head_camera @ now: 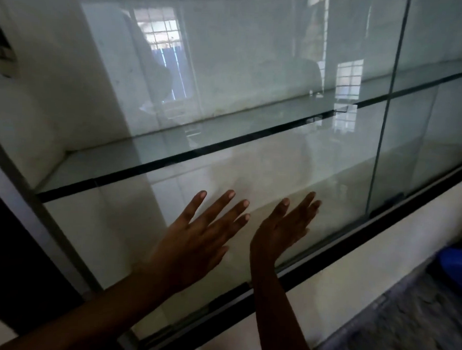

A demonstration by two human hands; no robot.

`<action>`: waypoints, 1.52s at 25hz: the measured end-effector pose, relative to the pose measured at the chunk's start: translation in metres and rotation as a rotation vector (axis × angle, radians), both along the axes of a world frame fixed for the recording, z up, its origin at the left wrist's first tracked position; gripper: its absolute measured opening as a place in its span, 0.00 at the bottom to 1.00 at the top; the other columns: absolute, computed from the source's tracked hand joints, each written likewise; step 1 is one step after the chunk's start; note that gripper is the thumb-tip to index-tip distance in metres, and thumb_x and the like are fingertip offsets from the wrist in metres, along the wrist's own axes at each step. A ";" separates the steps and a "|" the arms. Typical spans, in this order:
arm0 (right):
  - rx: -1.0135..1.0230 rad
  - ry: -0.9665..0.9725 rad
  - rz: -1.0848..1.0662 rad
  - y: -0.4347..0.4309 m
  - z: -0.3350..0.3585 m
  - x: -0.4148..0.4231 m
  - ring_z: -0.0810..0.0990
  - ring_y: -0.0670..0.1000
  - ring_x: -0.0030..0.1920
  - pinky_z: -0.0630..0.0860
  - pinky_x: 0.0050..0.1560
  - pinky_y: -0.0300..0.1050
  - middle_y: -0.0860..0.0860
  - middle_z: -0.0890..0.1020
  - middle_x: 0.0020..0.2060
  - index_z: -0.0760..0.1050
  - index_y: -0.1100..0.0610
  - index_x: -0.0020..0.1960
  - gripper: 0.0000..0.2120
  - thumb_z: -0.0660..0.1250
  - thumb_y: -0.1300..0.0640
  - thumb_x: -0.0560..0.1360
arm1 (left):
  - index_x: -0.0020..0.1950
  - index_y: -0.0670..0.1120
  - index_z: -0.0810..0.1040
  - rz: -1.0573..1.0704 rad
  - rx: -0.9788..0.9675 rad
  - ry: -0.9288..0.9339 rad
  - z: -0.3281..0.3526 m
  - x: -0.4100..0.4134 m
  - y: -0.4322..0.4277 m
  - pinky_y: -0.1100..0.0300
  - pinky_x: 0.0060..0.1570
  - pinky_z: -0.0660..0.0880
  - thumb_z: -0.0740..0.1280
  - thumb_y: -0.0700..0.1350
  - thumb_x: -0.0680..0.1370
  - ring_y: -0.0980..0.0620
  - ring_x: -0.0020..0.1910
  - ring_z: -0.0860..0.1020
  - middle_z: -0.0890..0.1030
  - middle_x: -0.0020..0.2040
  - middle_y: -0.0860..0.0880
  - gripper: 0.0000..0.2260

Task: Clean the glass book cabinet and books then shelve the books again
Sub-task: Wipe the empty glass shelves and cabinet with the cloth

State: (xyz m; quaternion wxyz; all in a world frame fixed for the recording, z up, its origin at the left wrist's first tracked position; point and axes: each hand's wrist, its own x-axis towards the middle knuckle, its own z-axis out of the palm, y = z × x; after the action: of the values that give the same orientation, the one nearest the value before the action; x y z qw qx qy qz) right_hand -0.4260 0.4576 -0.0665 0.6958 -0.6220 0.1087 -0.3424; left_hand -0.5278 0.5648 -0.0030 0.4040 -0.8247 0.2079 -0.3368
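Blue object at right edge; glass shelf mid-frame. Left hand and right hand, fingers straight, against lower cabinet glass, holding nothing.

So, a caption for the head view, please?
Left hand and right hand, fingers straight, at the glass cabinet door.
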 end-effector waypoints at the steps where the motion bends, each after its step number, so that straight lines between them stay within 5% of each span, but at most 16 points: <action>1: -0.018 -0.013 0.016 -0.003 -0.003 -0.002 0.49 0.49 0.76 0.43 0.72 0.53 0.51 0.51 0.76 0.51 0.50 0.76 0.32 0.43 0.35 0.76 | 0.75 0.48 0.59 0.012 0.003 -0.003 -0.002 -0.001 -0.001 0.43 0.73 0.40 0.51 0.55 0.78 0.43 0.75 0.52 0.57 0.76 0.46 0.26; 19: -0.064 0.008 -0.035 -0.007 -0.016 0.016 0.44 0.45 0.75 0.43 0.72 0.56 0.44 0.47 0.76 0.46 0.41 0.74 0.32 0.39 0.29 0.73 | 0.77 0.49 0.51 0.074 0.123 -0.171 -0.002 0.037 -0.025 0.35 0.70 0.36 0.49 0.63 0.78 0.40 0.75 0.48 0.50 0.77 0.44 0.32; 24: -0.086 0.022 0.069 -0.016 -0.011 0.005 0.46 0.46 0.75 0.43 0.72 0.53 0.46 0.47 0.76 0.47 0.43 0.74 0.35 0.39 0.28 0.72 | 0.74 0.47 0.62 -0.037 -0.036 -0.067 0.004 0.027 -0.032 0.39 0.72 0.42 0.51 0.55 0.80 0.40 0.75 0.53 0.60 0.75 0.43 0.25; 28: -0.227 -0.120 0.219 -0.048 -0.029 -0.015 0.57 0.47 0.73 0.57 0.73 0.51 0.51 0.60 0.74 0.56 0.43 0.71 0.23 0.56 0.44 0.77 | 0.67 0.47 0.68 -0.242 -0.604 -0.005 -0.013 -0.016 -0.034 0.46 0.73 0.53 0.56 0.47 0.79 0.47 0.72 0.61 0.71 0.69 0.46 0.17; 32: -0.526 -0.403 0.418 -0.046 -0.035 -0.073 0.70 0.48 0.63 0.72 0.59 0.53 0.52 0.73 0.60 0.73 0.52 0.63 0.15 0.59 0.56 0.77 | 0.66 0.46 0.69 -0.173 -1.158 -0.235 -0.055 -0.084 -0.032 0.54 0.71 0.56 0.53 0.49 0.80 0.48 0.69 0.65 0.71 0.67 0.47 0.16; 35: -0.890 -0.852 0.624 -0.027 0.010 -0.101 0.74 0.51 0.57 0.72 0.58 0.49 0.54 0.79 0.53 0.78 0.58 0.55 0.13 0.60 0.63 0.73 | 0.70 0.46 0.65 -0.115 -1.565 -0.439 -0.081 -0.099 -0.036 0.66 0.71 0.54 0.54 0.57 0.80 0.45 0.69 0.63 0.67 0.69 0.40 0.23; 38: -1.460 -1.312 0.650 0.005 0.053 -0.097 0.74 0.55 0.61 0.62 0.69 0.54 0.55 0.80 0.56 0.79 0.59 0.57 0.19 0.50 0.63 0.78 | 0.68 0.56 0.59 -0.389 -2.159 -0.616 -0.088 -0.090 -0.050 0.65 0.71 0.55 0.58 0.71 0.71 0.54 0.73 0.59 0.60 0.73 0.50 0.31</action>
State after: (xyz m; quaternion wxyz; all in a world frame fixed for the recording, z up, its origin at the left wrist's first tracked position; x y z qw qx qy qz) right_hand -0.5226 0.4630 -0.0133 0.1303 -0.5831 -0.6995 -0.3920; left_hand -0.6180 0.5152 -0.0906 -0.5420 -0.5777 -0.1744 -0.5849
